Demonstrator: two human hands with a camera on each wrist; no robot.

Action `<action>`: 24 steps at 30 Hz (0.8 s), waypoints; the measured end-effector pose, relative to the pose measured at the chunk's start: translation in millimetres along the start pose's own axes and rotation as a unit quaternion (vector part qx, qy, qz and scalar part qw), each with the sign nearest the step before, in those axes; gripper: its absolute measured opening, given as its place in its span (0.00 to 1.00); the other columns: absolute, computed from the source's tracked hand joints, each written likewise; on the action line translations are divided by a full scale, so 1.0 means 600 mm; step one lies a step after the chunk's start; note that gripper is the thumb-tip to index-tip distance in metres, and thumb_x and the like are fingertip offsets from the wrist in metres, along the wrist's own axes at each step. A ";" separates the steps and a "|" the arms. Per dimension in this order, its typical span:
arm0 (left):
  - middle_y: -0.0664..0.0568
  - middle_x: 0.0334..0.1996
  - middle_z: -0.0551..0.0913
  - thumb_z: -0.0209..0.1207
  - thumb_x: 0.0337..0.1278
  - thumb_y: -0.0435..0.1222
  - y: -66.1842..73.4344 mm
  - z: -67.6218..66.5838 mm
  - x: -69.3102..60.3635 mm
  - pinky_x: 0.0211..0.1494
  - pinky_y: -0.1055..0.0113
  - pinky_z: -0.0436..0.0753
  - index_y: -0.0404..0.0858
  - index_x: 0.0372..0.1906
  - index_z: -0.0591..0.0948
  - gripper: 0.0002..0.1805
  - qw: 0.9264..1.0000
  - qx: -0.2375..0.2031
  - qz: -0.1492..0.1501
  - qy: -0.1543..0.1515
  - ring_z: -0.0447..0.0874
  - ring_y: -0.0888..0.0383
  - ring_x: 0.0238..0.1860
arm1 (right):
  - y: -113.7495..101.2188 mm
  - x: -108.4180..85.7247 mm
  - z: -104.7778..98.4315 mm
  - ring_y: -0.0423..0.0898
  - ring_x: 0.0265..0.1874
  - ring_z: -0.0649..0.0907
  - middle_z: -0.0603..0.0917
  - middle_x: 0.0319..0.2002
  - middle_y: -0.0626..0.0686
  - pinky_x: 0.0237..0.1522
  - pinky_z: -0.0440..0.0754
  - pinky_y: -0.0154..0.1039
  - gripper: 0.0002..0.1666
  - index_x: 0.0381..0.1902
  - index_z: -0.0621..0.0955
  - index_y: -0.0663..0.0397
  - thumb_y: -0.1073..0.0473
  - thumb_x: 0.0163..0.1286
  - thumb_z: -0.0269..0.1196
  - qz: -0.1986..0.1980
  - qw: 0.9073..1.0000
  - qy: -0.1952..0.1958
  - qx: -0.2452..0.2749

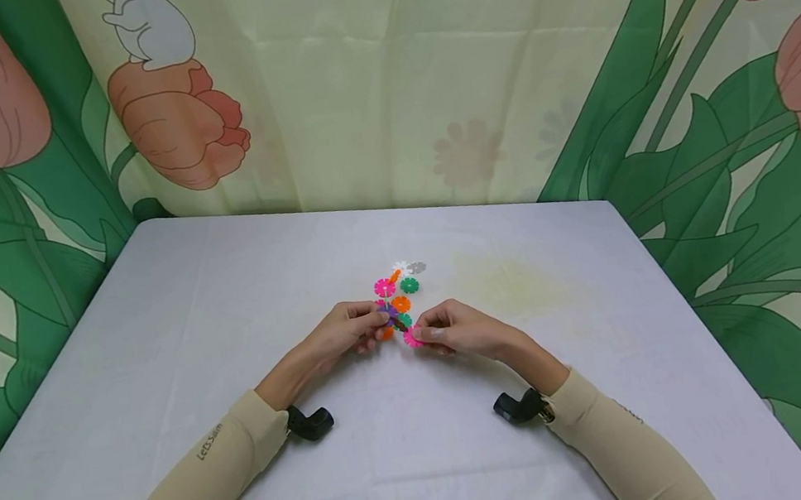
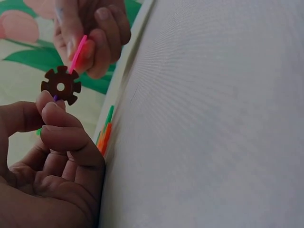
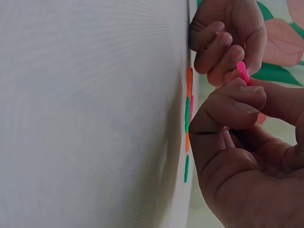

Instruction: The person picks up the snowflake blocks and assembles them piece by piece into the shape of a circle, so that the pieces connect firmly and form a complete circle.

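Both hands meet over the table in the head view, working on flat notched snowflake discs. My left hand (image 1: 346, 329) pinches a purple disc (image 1: 391, 313) between thumb and fingers. A brown disc (image 2: 71, 87), with a round hole in its middle, stands just above those fingertips in the left wrist view and appears slotted into the purple one. My right hand (image 1: 466, 329) pinches a pink disc (image 1: 410, 338), seen edge-on in the left wrist view, where it touches the brown disc's rim. Fingers hide most of the purple and pink discs.
More discs lie just beyond the hands: a pink disc (image 1: 384, 287), a green disc (image 1: 409, 285), an orange disc (image 1: 401, 304) and a grey disc (image 1: 417, 267), among several others. They rest on a white-covered table (image 1: 223, 272), with a printed floral curtain (image 1: 365, 79) behind it.
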State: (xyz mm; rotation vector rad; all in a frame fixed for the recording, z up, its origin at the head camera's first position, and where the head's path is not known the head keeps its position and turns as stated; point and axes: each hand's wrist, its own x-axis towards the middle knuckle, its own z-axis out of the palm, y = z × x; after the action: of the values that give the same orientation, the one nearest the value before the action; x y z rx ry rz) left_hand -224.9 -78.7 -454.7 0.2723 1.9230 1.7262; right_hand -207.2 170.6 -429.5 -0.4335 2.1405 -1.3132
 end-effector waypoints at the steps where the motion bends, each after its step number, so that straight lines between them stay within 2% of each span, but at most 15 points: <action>1: 0.58 0.24 0.79 0.58 0.76 0.38 0.000 0.000 0.001 0.29 0.73 0.71 0.36 0.34 0.79 0.11 1.000 0.002 0.000 0.001 0.71 0.62 0.25 | 0.000 0.000 0.000 0.42 0.22 0.69 0.73 0.21 0.45 0.26 0.66 0.32 0.14 0.41 0.83 0.67 0.59 0.81 0.60 0.000 1.000 0.000 -0.001; 8: 0.58 0.24 0.79 0.58 0.75 0.37 0.000 0.002 0.001 0.28 0.73 0.71 0.32 0.38 0.79 0.11 1.000 0.007 0.000 0.001 0.71 0.62 0.25 | 0.000 -0.001 -0.001 0.42 0.22 0.70 0.73 0.21 0.45 0.25 0.65 0.32 0.14 0.41 0.82 0.68 0.59 0.81 0.60 -0.005 1.000 -0.002 -0.006; 24: 0.58 0.24 0.79 0.58 0.76 0.38 0.000 0.001 -0.001 0.29 0.73 0.71 0.33 0.38 0.81 0.12 1.000 0.023 -0.002 -0.009 0.72 0.61 0.26 | -0.001 -0.002 -0.001 0.42 0.22 0.70 0.74 0.21 0.46 0.26 0.67 0.32 0.15 0.40 0.82 0.68 0.59 0.81 0.59 0.004 1.000 -0.020 -0.001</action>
State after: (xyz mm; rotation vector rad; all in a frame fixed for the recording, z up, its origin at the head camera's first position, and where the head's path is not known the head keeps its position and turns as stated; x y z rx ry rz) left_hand -224.0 -78.5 -454.3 0.2998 1.9508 1.6727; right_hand -206.7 171.1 -428.2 -0.4476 2.1091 -1.2880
